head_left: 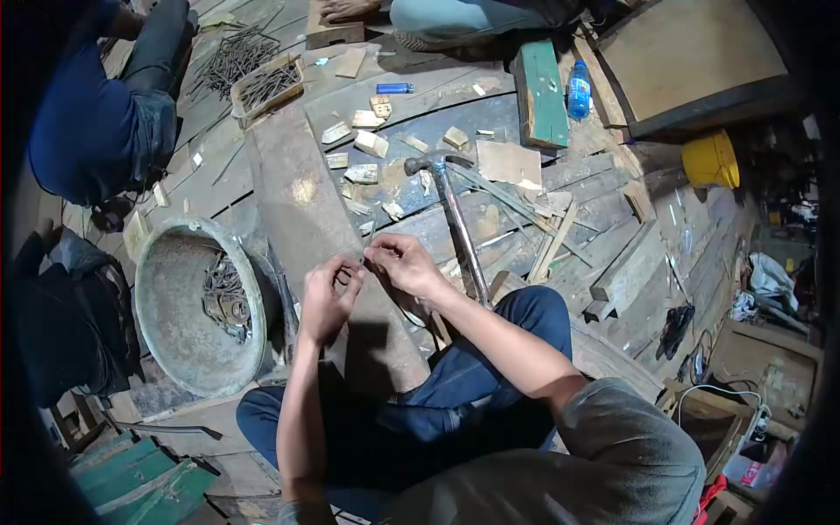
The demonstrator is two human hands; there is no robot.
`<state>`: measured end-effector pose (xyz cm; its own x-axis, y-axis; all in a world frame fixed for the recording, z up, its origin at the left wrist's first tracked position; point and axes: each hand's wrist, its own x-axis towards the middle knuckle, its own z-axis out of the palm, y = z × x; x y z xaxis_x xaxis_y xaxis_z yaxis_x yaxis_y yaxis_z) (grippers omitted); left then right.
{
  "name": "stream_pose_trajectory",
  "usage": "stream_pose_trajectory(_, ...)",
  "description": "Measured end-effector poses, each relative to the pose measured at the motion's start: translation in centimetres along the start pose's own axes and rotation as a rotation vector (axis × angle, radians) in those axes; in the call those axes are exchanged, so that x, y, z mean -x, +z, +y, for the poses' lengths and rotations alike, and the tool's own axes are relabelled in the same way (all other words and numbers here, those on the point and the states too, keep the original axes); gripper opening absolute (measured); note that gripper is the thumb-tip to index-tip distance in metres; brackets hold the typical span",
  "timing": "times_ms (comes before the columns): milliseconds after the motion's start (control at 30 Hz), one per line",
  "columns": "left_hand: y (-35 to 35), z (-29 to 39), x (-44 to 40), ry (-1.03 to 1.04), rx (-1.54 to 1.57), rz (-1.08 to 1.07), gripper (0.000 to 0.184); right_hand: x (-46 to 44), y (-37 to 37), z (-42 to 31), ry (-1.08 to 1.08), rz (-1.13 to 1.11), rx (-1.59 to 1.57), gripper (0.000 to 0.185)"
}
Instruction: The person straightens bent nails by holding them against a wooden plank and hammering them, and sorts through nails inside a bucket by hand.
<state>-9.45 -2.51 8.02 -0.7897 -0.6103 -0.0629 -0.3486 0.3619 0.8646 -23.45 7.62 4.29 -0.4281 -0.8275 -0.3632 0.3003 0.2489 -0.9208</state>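
Dark blue clothing covered another person seated at the far left. Nearer, a worn grey bucket stood close to the left forearm, tangled metal scraps inside it. Beyond, a heap of dark nails lay beside a shallow tray filled with more. Pale wood offcuts were scattered past the hands, below a blue lighter. Right of them lay a hammer, its head away from the person and its handle end near the right knee. Then came a cardboard piece, a green timber, a blue bottle and a yellow bucket.

Over the wide plank, the left hand had thumb and fingertips drawn together; the right hand was pinched likewise, just beside it. A thin, dark sliver sat at their fingertips, too small to identify; which hand gripped it I cannot tell.

The plank's left edge passed near the grey bucket, its right edge bordered the offcuts, and its long surface stretched ahead of the hands toward the tray. A chip-strewn strip of floor separated it from the hammer.
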Motion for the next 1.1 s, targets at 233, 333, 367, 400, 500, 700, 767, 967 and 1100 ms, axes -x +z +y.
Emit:
stream_pose_trajectory(233,-0.2,1.2,-0.1,-0.086,0.019,0.096,0.011,0.1,-0.2,-0.8,-0.071,0.075,0.073,0.018)
stream_pose_trajectory(333,-0.1,0.6,-0.2,-0.086,0.05,0.089,0.016,-0.1,0.1,-0.2,-0.044,0.104,0.038,0.015)
stream_pose_trajectory(367,0.0,0.6,-0.2,-0.065,0.03,0.098,0.018,-0.2,0.1,0.3,-0.035,0.085,0.025,0.016)
stream_pose_trajectory(400,0.2,-0.2,-0.2,-0.045,0.03,0.1,0.017,-0.3,0.2,0.2,-0.02,0.074,0.002,0.015)
stream_pose_trajectory(500,0.5,-1.4,-0.2,-0.015,-0.007,0.1,0.016,0.0,0.1,-0.4,0.037,0.067,0.018,0.014)
stream_pose_trajectory(700,0.5,-1.4,-0.1,-0.001,-0.083,0.104,0.015,0.0,-0.2,-0.4,-0.059,0.024,0.203,0.013)
stream_pose_trajectory(767,0.5,-1.3,-0.1,-0.039,-0.087,0.096,0.015,-0.1,-0.5,-0.4,-0.068,-0.013,0.27,0.011)
stream_pose_trajectory(967,-0.2,-1.5,-0.1,-0.094,-0.154,0.108,0.016,1.1,-3.7,-5.5,0.023,-0.054,1.138,0.029)
stream_pose_trajectory(1100,-0.9,-3.1,-0.2,-0.155,-0.264,0.144,0.014,0.5,-8.1,-6.1,0.392,0.047,1.434,0.043)
